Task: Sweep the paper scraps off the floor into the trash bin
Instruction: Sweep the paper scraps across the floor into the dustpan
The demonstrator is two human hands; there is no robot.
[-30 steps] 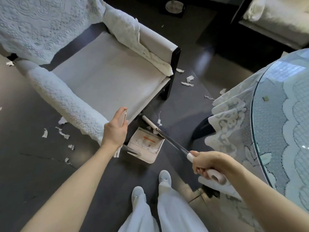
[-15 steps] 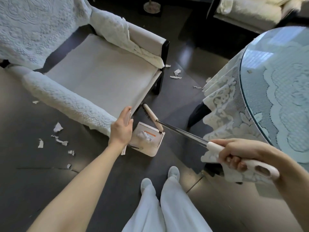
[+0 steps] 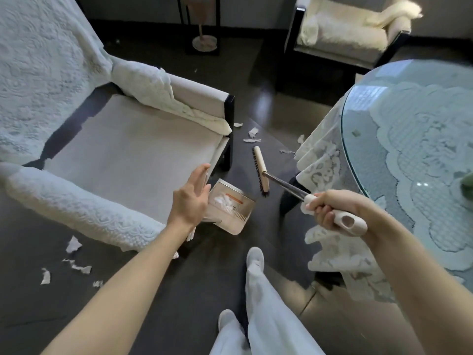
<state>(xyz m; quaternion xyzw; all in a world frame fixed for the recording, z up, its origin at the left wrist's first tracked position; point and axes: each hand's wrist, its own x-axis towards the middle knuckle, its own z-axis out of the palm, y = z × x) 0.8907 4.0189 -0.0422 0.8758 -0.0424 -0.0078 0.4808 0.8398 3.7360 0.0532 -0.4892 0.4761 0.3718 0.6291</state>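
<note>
White paper scraps [image 3: 252, 135] scattered on dark floor [image 3: 179, 290], more heaped in beige dustpan [image 3: 238, 213], long-handled brush [image 3: 261, 172] just beside

No legible text — just an unreadable orange label [image 3: 234, 200] on the dustpan [image 3: 242, 217]
</note>
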